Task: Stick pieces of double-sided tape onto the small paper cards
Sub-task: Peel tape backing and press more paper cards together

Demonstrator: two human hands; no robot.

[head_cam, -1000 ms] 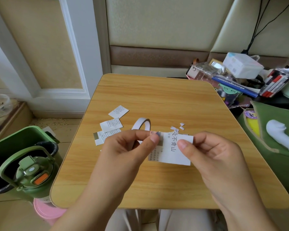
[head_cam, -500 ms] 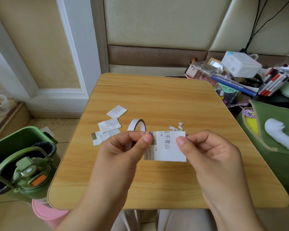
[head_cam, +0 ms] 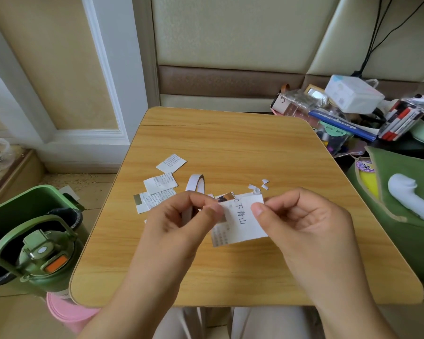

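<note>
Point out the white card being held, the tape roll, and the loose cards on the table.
White paper card with printed characters point(head_cam: 240, 220), head view, on its blank middle.
White double-sided tape roll point(head_cam: 195, 182), head view, on its upper band.
Small printed paper cards on the wooden table point(head_cam: 160, 184), head view, on the middle card.

The card point(head_cam: 240, 222) pinched between my left hand point(head_cam: 181, 223) and my right hand point(head_cam: 301, 223) is thin matt white paper, printed in black, its upper left corner carrying a glossier photo-like patch. Under my grip the table point(head_cam: 230, 148) is smooth wood-grain laminate with a faint sheen. Just beyond my left hand the tape roll point(head_cam: 196, 185) shows a matt white paper backing. Left of it, the loose cards point(head_cam: 160, 183) are matt printed paper. Above my right hand lie white paper scraps point(head_cam: 258, 187). Far left of my grip, the green flask point(head_cam: 43, 259) is satin plastic. Right of my grip, the green bag point(head_cam: 402, 187) looks like matt cloth.
</note>
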